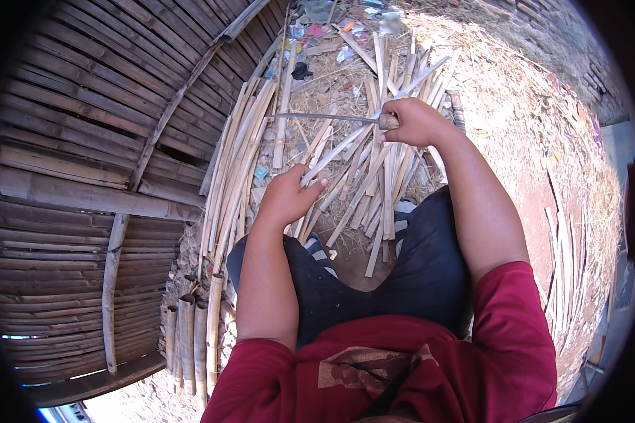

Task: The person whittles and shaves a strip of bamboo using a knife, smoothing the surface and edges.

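My left hand (288, 197) is closed around the near end of a pale bamboo strip (340, 148). The strip slants up to the right, passing by my right hand (415, 121). That hand grips the short wooden handle of a long-bladed knife (324, 117), its thin blade pointing left across the strip. Whether the right fingers also touch the strip is hidden. Below both hands, a loose heap of split bamboo strips (370, 185) lies crisscrossed on the ground, reaching between my feet.
A bundle of long bamboo strips (236, 162) lies at left beside a bamboo-slat wall (92, 120). Thick bamboo poles (188, 317) stand near the wall's lower end. Litter (346, 53) is scattered at the far end. More strips (563, 254) lie at right on straw-covered ground.
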Available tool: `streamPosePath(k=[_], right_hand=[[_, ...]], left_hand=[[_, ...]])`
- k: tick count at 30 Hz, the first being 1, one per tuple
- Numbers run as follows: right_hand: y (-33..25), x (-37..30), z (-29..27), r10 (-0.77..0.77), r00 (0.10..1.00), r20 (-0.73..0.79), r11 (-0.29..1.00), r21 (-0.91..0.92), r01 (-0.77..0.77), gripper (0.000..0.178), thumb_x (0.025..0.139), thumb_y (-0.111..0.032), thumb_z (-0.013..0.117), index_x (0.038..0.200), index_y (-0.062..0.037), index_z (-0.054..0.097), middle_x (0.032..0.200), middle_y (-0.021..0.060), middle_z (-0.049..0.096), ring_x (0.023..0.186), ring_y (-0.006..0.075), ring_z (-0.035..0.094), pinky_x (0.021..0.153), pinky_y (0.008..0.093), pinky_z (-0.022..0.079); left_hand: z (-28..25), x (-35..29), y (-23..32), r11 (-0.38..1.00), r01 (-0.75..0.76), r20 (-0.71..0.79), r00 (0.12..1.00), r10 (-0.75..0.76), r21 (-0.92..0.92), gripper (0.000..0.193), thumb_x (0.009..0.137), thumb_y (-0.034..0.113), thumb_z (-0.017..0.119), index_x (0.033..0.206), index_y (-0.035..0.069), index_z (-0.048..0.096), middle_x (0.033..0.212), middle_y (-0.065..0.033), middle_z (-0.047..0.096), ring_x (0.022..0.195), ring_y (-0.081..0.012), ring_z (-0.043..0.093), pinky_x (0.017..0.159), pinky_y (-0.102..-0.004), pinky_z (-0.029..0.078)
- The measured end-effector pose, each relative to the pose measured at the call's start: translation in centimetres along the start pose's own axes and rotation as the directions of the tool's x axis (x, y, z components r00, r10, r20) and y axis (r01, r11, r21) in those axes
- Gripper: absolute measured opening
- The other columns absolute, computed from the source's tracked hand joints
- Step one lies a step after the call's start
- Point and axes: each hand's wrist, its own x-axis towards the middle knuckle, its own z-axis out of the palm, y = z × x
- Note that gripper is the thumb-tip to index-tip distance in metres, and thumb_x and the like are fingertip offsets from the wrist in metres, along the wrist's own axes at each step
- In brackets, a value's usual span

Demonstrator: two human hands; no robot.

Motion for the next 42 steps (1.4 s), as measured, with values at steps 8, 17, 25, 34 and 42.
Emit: streamPosePath(k=[8,17,25,34,42], right_hand=[[-0.6,0.1,0.1,0.002,0.999,0.033,1.000,-0.023,-0.001,0.053,0.078,-0.031,0.090,0.119,-0.0015,0.073,0.107,0.0219,0.074,0.103,0.0393,0.072,0.090,0.0457,0.054],[-1.1,0.3,0.5,0.036,0.993,0.111,0.998,-0.053,-0.031,0.056,0.079,-0.036,0.089,0.125,-0.0075,0.072,0.115,0.0198,0.075,0.112,0.0384,0.071,0.095,0.0465,0.056],[-1.1,0.4,0.9,0.026,0.992,0.123,0.998,-0.064,-0.019,0.058,0.079,-0.036,0.089,0.126,-0.0072,0.072,0.116,0.0199,0.075,0.112,0.0385,0.071,0.094,0.0470,0.056],[-2.0,0.3,0.7,0.042,0.984,0.172,0.996,-0.091,-0.026,0.058,0.078,-0.034,0.089,0.126,-0.0054,0.071,0.115,0.0204,0.075,0.111,0.0388,0.071,0.095,0.0465,0.056],[-2.0,0.5,0.7,0.027,0.988,0.151,0.996,-0.086,-0.014,0.058,0.078,-0.032,0.090,0.126,-0.0056,0.072,0.115,0.0203,0.075,0.113,0.0384,0.070,0.097,0.0464,0.055]], left_hand=[[0.2,0.3,-0.4,0.999,0.014,0.019,1.000,-0.015,0.030,0.054,0.092,0.051,0.076,0.113,0.001,0.072,0.090,-0.0223,0.075,0.088,-0.0395,0.075,0.080,-0.0474,0.057],[0.4,0.4,-0.5,0.999,0.012,0.037,0.999,-0.013,0.039,0.052,0.095,0.050,0.076,0.115,0.003,0.071,0.090,-0.0186,0.074,0.085,-0.0323,0.074,0.078,-0.0436,0.056],[0.6,0.4,-0.5,0.999,0.003,0.043,0.999,-0.004,0.044,0.054,0.094,0.052,0.075,0.117,0.002,0.071,0.090,-0.0190,0.073,0.085,-0.0332,0.073,0.078,-0.0440,0.055],[0.6,0.4,-0.6,0.998,-0.014,0.064,0.998,0.010,0.061,0.057,0.094,0.053,0.075,0.120,0.002,0.070,0.094,-0.0194,0.074,0.088,-0.0339,0.074,0.080,-0.0439,0.055],[0.8,0.4,-1.2,0.999,-0.021,0.035,0.999,0.019,0.033,0.059,0.090,0.054,0.076,0.116,0.001,0.071,0.091,-0.0218,0.075,0.091,-0.0402,0.075,0.081,-0.0483,0.057]])
